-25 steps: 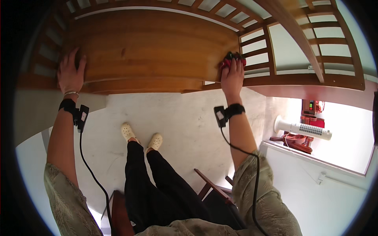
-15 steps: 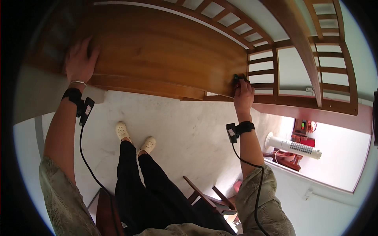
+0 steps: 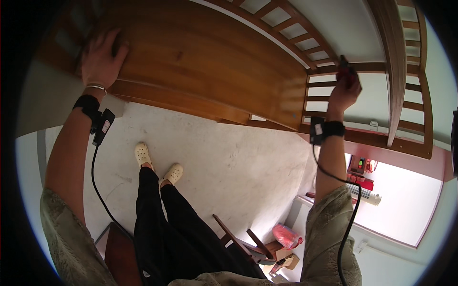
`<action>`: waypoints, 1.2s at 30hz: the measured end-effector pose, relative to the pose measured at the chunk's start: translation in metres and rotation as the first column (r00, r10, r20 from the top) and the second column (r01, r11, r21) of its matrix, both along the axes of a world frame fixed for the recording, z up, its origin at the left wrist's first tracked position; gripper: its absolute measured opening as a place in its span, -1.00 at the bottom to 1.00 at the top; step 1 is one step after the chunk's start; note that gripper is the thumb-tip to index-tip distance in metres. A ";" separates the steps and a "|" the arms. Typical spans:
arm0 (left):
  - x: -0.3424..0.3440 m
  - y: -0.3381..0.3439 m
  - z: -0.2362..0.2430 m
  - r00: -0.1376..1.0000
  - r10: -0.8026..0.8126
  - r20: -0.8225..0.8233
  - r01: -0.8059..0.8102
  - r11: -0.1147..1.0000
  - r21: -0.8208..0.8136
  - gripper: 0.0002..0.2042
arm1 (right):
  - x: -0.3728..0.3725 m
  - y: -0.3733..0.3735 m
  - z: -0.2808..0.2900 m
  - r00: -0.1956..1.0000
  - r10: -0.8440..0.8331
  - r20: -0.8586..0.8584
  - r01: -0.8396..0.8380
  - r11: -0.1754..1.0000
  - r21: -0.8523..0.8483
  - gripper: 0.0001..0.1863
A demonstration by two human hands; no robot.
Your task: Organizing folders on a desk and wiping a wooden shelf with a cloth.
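My left hand (image 3: 100, 61) rests on the left end of a brown wooden bed board (image 3: 205, 62), fingers apart and holding nothing. Over the slatted wooden end rail (image 3: 320, 99) at the right, my right hand (image 3: 344, 97) is raised, closed around a small dark red and black object (image 3: 346, 71). Its kind is hard to tell, as it is blurred and partly covered by my fingers. A black strap with a small cabled box is on each wrist.
A thick wooden beam (image 3: 393, 62) slants down just right of my right hand. A slatted side rail (image 3: 300, 33) runs along the board's far edge. Below lies the pale floor (image 3: 229, 162), with a wooden chair (image 3: 238, 240) and a red bag (image 3: 287, 236). A white tower fan (image 3: 369, 195) stands at the right.
My right hand has lifted from the board's right corner and moved right and away, over the end rail, with the dark object in it. My left hand stays on the board.
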State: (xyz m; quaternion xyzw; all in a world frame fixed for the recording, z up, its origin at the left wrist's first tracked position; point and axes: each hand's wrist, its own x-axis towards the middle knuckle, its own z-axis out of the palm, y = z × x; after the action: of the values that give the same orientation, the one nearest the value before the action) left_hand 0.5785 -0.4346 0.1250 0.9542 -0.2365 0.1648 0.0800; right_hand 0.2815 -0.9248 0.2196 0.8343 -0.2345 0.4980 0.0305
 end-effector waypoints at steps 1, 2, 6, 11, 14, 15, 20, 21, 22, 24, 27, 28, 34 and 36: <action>0.000 -0.003 0.005 1.000 0.002 0.007 -0.002 1.000 0.015 -0.54 | 0.008 0.001 0.008 0.997 0.042 0.068 -0.056 0.973 0.222 -0.60; 0.000 0.005 0.004 0.999 -0.014 0.041 0.013 1.000 0.019 -0.53 | 0.024 0.016 0.011 0.987 0.082 0.138 -0.134 0.894 0.427 -0.55; 0.001 -0.005 0.002 0.998 -0.028 0.059 0.028 1.000 0.002 -0.52 | 0.036 -0.037 -0.003 0.883 -0.245 -0.400 0.221 0.969 -0.107 -0.47; -0.005 0.001 0.004 0.994 -0.016 0.109 0.014 1.000 0.016 -0.52 | 0.063 0.022 -0.018 0.936 -0.141 -0.324 0.158 0.987 0.027 -0.49; -0.010 -0.002 0.016 0.999 -0.001 0.054 0.002 1.000 -0.006 -0.52 | 0.092 0.046 -0.012 0.945 -0.024 -0.327 -0.107 0.920 -0.378 -0.47; -0.010 -0.002 0.018 0.999 -0.002 0.035 0.002 1.000 -0.011 -0.51 | 0.112 0.053 -0.010 0.946 -0.004 -0.323 -0.121 0.924 -0.364 -0.47; -0.009 -0.013 0.020 0.999 -0.031 -0.027 0.030 0.998 -0.049 -0.50 | 0.228 0.108 -0.025 0.991 0.135 -0.009 -0.118 0.828 -0.548 -0.46; -0.009 -0.006 0.017 1.000 -0.015 -0.016 0.014 0.998 -0.062 -0.50 | 0.241 0.138 -0.026 0.974 0.109 -0.200 -0.173 0.925 -0.339 -0.46; -0.011 0.001 0.018 1.000 0.005 -0.007 -0.005 0.999 -0.051 -0.50 | 0.254 0.164 -0.023 0.913 0.124 -0.388 -0.181 0.977 -0.115 -0.46; -0.011 -0.003 0.020 0.998 -0.033 -0.056 0.026 0.992 -0.120 -0.51 | 0.279 0.194 -0.011 0.898 0.278 -0.342 -0.301 0.953 -0.015 -0.46; -0.011 -0.004 0.024 0.998 -0.041 -0.046 0.034 0.988 -0.148 -0.53 | 0.310 0.239 0.004 0.850 0.473 -0.232 -0.491 0.871 -0.025 -0.49; -0.011 -0.003 0.025 0.996 -0.048 -0.069 0.037 0.987 -0.156 -0.53 | 0.317 0.254 0.007 0.837 0.517 -0.179 -0.541 0.829 -0.140 -0.50; -0.010 0.003 0.018 0.998 -0.060 -0.014 0.055 0.974 -0.222 -0.54 | 0.378 0.313 -0.014 0.632 0.771 -0.080 -0.740 0.569 -0.359 -0.52; -0.009 -0.015 0.025 0.996 -0.091 -0.011 0.085 0.961 -0.262 -0.53 | 0.387 0.280 -0.060 0.661 0.696 -0.283 -0.750 0.623 -0.222 -0.54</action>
State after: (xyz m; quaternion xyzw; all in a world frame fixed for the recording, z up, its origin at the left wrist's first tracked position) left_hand 0.5694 -0.4492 0.1502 0.9257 -0.2541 0.1798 0.2148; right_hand 0.6680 -0.6452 0.1593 0.8800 0.2092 0.4261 -0.0185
